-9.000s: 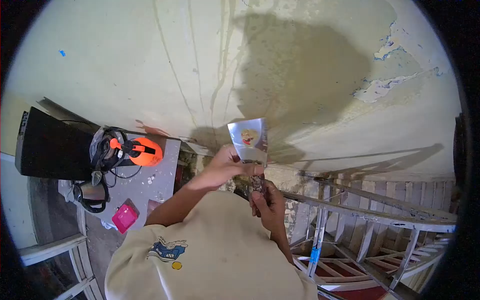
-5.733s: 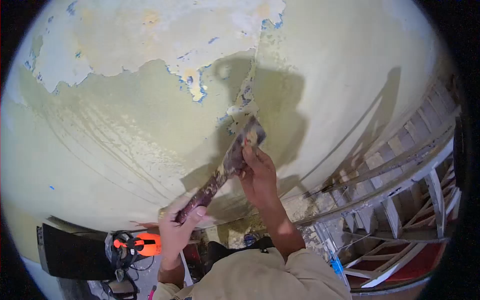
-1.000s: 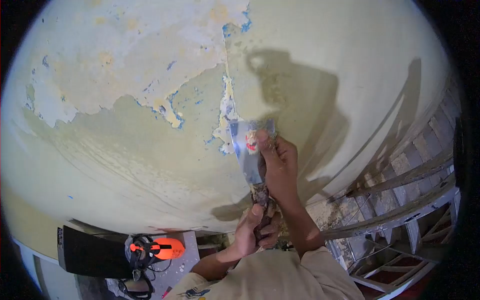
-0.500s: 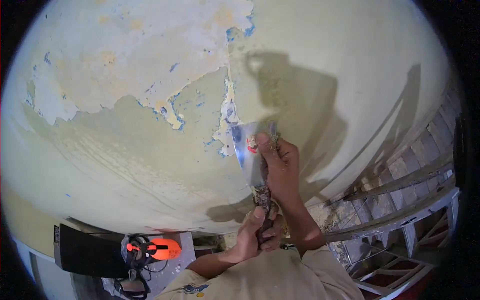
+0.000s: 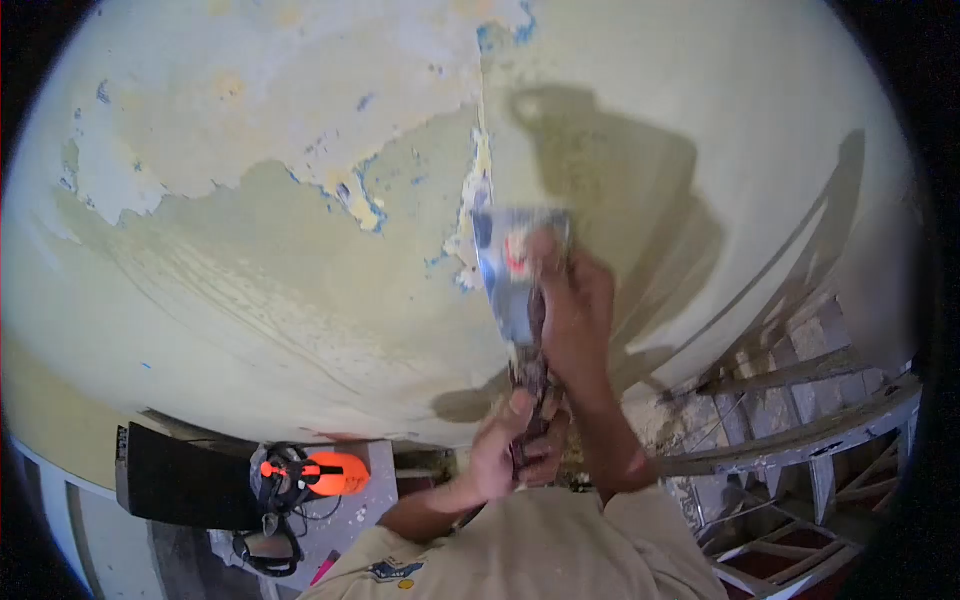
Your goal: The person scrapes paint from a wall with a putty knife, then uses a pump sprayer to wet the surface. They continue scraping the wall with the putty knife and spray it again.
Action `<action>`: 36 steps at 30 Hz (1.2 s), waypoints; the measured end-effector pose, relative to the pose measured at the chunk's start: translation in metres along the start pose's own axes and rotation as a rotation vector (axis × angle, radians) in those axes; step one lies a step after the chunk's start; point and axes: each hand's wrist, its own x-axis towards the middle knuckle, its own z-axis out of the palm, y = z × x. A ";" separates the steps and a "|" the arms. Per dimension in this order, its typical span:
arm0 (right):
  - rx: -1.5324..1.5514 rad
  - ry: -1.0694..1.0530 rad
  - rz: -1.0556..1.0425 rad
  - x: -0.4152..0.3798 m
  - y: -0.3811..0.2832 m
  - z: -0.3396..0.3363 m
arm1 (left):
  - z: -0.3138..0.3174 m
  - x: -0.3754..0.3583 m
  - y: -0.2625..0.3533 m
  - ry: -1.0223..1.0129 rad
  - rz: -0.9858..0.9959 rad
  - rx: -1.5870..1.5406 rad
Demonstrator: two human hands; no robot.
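A broad-bladed paint scraper (image 5: pixel 513 310) is held upright against the painted wall (image 5: pixel 640 70), its wide edge at a strip of broken paint (image 5: pixel 470 215). My left hand (image 5: pixel 510 445) is wrapped round the worn, dark handle. Higher up, my right hand (image 5: pixel 578 300) grips the blade's right side, thumb pressed on the metal near a red mark. Motion blurs the right fingers slightly, and part of the blade is hidden behind them. Left of the tool, a large pale patch (image 5: pixel 270 80) has flaking edges with bluish bits.
Down at the left are an orange spray bottle (image 5: pixel 335 474), a dark panel (image 5: pixel 185 480) and a metal jug (image 5: pixel 268 545) on a pale surface. A curved wooden rail (image 5: pixel 800 440) and steps run along the right. Shadows fall on the wall.
The scraper and both hands sit a little higher in view, with the blade shifted up along the broken strip. My view has tilted slightly, moving the wall and the items below.
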 end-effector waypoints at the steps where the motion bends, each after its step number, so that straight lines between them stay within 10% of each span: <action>1: -0.004 -0.002 -0.018 0.000 0.001 0.000 | -0.002 0.001 -0.001 -0.015 0.009 0.004; 36: 0.086 -0.074 0.132 0.008 -0.015 0.001 | -0.004 0.002 0.005 -0.199 0.000 -0.143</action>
